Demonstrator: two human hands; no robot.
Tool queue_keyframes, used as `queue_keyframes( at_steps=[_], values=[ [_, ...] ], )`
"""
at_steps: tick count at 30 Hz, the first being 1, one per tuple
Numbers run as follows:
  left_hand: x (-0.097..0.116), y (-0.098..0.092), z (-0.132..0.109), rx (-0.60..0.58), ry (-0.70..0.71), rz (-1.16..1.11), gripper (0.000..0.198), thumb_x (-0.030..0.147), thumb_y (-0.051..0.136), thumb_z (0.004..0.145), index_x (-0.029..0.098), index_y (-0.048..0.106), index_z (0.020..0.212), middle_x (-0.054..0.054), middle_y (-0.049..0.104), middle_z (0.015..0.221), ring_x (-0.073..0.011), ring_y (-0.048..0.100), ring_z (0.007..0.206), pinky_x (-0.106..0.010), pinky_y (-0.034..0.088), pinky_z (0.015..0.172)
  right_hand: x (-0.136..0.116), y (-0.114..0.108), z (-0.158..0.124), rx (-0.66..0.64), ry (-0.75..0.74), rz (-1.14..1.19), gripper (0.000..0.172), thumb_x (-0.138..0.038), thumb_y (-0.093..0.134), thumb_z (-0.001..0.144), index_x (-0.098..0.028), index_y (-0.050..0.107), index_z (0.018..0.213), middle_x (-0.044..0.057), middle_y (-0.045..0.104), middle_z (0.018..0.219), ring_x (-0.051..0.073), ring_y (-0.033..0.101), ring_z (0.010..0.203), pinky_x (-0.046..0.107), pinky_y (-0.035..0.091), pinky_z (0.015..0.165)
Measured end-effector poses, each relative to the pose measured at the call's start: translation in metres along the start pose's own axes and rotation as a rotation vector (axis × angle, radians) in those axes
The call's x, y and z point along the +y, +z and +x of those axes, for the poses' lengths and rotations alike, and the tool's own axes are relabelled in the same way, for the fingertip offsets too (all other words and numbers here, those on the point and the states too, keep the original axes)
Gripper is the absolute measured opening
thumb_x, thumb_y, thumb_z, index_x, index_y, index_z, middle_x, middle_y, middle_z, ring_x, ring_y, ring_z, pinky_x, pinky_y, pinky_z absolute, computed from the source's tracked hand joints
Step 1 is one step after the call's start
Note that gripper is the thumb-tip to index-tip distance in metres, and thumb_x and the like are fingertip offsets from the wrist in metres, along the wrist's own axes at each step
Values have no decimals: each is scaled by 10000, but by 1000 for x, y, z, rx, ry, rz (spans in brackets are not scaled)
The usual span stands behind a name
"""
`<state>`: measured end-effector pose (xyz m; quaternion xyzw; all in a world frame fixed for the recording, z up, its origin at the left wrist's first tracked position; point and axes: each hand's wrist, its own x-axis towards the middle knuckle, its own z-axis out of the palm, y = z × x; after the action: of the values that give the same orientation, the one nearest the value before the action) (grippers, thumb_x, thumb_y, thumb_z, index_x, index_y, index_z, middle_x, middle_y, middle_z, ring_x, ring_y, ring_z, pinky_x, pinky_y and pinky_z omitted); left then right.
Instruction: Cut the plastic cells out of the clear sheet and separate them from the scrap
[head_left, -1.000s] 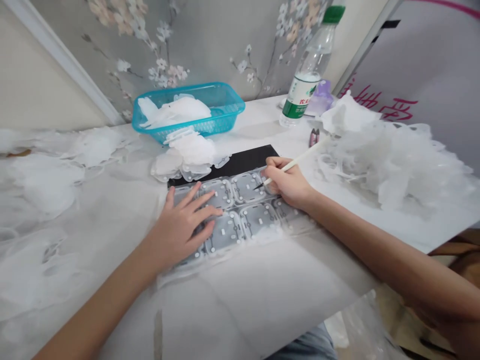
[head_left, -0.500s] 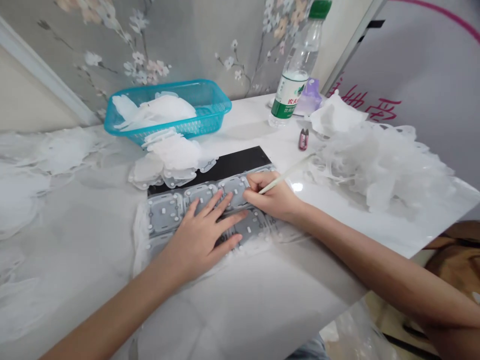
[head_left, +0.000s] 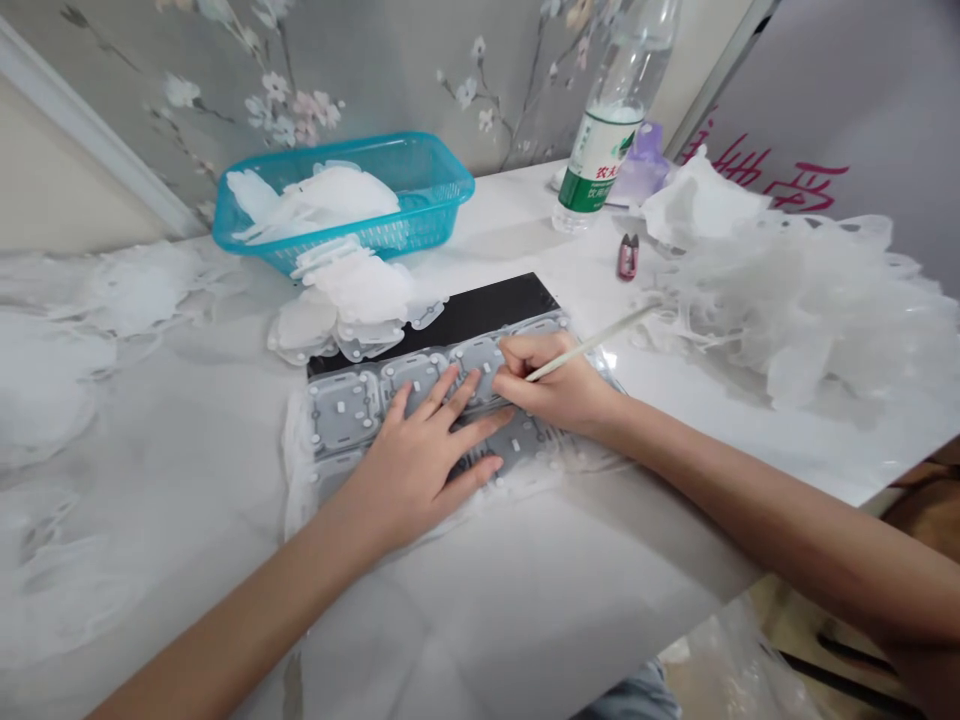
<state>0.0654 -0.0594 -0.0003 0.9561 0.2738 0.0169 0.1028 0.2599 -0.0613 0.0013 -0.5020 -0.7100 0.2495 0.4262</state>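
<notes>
A translucent sheet of rounded-square pieces [head_left: 343, 412] with white dots lies over a black board [head_left: 487, 308]. My left hand [head_left: 420, 450] rests flat on the sheet, its fingers spread. Just right of it, my right hand [head_left: 551, 380] is closed around a thin pale stick [head_left: 600, 342], held like a pen. The stick's lower tip is hidden by the fingers at the sheet's surface. Loose cut pieces [head_left: 360, 295] are heaped on the board's far left edge.
Behind the board stands a blue plastic basket [head_left: 442, 215] with white pieces in it. A water bottle [head_left: 600, 150] and small pink thread snips [head_left: 628, 258] are at the back right. Translucent scraps [head_left: 810, 300] pile up on the right; more sheets [head_left: 45, 380] lie left.
The whole view has shifted a little, so the table's things sit further right and higher. Both hands stay at nearly the same place on the sheet.
</notes>
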Motion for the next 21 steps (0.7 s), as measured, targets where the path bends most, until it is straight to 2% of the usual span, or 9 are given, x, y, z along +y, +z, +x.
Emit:
queue_keyframes(
  at_steps=[6,14,18,21],
  values=[
    [3,-2,1,1,-7,25,470,461,331,947,355,362,1404,-80,320,1504,-324,221,1404,-631,256,1043,0,1,0,-12,-54,-55,293,-197,469,710,-208,238,530,-72,267,456,53,251,443,209,208,435],
    [3,-3,2,-18,-5,47,469,455,325,949,359,352,1407,-66,276,1524,-342,217,1402,-666,259,1020,-8,-13,8,-265,-128,-150,240,-129,439,690,-204,245,569,-75,295,477,52,252,454,219,195,468],
    [3,-4,1,-20,-11,46,457,462,297,955,361,377,1393,-74,249,1532,-337,216,1403,-673,246,1018,-6,-20,9,-264,-171,-172,247,-105,433,672,-201,235,561,-78,256,476,53,222,467,225,182,474],
    [3,-4,1,-25,-14,33,452,478,280,954,368,399,1377,-70,241,1534,-331,197,1410,-679,240,1015,-4,-25,9,-260,-138,-169,258,-96,448,659,-198,238,551,-77,247,482,53,221,480,226,180,478]
  ],
)
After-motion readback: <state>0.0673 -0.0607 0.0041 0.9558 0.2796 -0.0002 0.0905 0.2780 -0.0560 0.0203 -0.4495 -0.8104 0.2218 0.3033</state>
